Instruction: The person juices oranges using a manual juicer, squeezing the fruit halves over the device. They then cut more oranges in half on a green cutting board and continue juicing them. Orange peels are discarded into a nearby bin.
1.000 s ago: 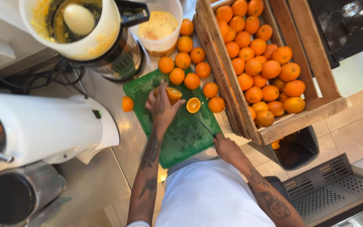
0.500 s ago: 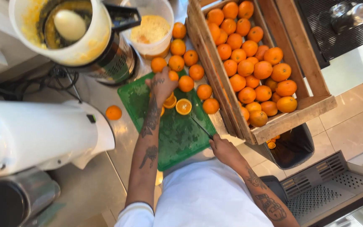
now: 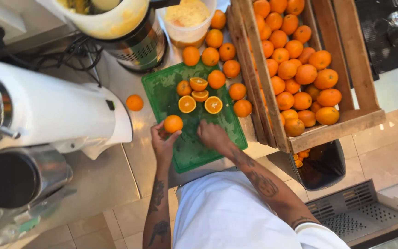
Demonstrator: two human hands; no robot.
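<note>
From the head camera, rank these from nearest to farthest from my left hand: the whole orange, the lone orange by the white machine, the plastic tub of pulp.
1. Whole orange, at the left hand fingertips.
2. Lone orange, on the counter, left of the board.
3. Plastic tub, top of the counter.

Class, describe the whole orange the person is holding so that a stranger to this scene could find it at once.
Start at the green plastic cutting board on the steel counter. At its left edge, the person's left hand grips a whole round orange. Unlike the cut orange halves further up the board, it is uncut and the only fruit in a hand.
</note>
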